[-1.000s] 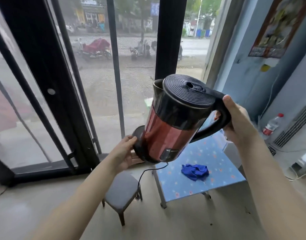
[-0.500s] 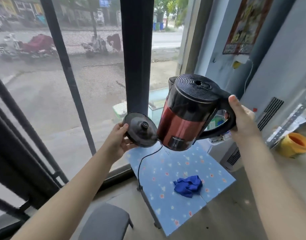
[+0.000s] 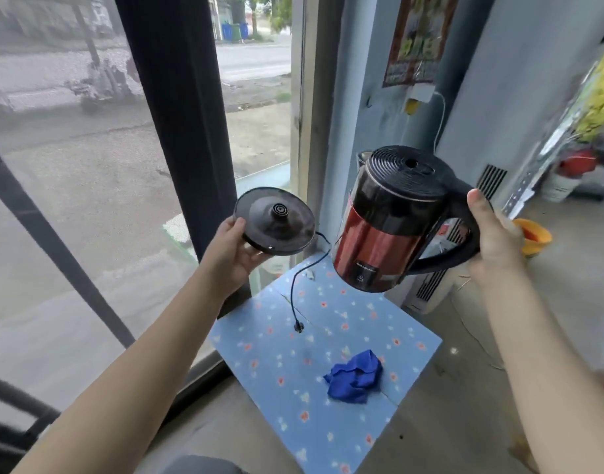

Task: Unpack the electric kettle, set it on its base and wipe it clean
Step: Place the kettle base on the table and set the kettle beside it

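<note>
The blue flower-print table [image 3: 410, 340] sits below, bare at the back. The red kettle [image 3: 379, 248] hangs tilted over it, right hand [image 3: 495, 234] wrapped round the handle. Left hand [image 3: 232, 248] pinches the base [image 3: 275, 225] by its rim. The dangling cord [image 3: 295, 289] could snag under the base, I'd guess. A blue cloth [image 3: 355, 376] waits near the front edge, out of the way.

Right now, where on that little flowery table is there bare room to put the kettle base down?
The table is bare along its left side and near corner. The plug dangles over the middle; the blue cloth takes the right side. The far end under the kettle looks free too.
</note>
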Motion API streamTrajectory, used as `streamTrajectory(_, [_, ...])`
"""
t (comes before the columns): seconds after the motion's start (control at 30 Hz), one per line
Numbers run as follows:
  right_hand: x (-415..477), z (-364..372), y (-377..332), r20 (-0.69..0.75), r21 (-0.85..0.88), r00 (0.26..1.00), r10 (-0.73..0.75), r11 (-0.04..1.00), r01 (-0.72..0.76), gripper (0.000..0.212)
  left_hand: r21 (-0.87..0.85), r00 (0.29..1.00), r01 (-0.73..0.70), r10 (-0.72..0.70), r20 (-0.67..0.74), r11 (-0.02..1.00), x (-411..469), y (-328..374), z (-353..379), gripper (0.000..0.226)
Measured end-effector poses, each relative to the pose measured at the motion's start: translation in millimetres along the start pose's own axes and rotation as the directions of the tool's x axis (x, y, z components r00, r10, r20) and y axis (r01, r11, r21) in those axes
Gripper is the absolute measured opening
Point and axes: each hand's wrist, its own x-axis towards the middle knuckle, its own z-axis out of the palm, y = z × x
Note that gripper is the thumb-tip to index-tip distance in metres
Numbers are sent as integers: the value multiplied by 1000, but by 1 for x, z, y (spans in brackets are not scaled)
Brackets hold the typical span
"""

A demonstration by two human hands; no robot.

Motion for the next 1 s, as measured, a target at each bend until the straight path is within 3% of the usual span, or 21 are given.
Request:
streamTrajectory(0.13, [27,-12,22,-81,-14,997,7,1000,-8,27,-79,999,34,-37,-32,996,33,-18,14,19])
streamTrajectory(0.27, [49,-26,48,-125,-42,991,37,998,-43,33,-91,982,117,-128,-137,989,62,-51,15,20])
streamTrajectory(0.33, [57,-31,60,-156,-61,987,50,996,-60,23,-93,967,162,-177,-182,982,74,-68,15,16])
streamTrajectory(0.5, [71,-47,98,-252,-117,965,76,987,-109,19,38,934,301,-286,-214,953,111,-101,5,13])
streamTrajectory(0.77, [89,-38,163,-524,-146,841,135,959,-245,24,127,896,436,-416,-157,891,207,-147,-35,18])
streamTrajectory(1.0, [115,2,242,-658,-82,740,140,964,-254,18,190,809,588,-572,-137,786,306,-191,-71,17])
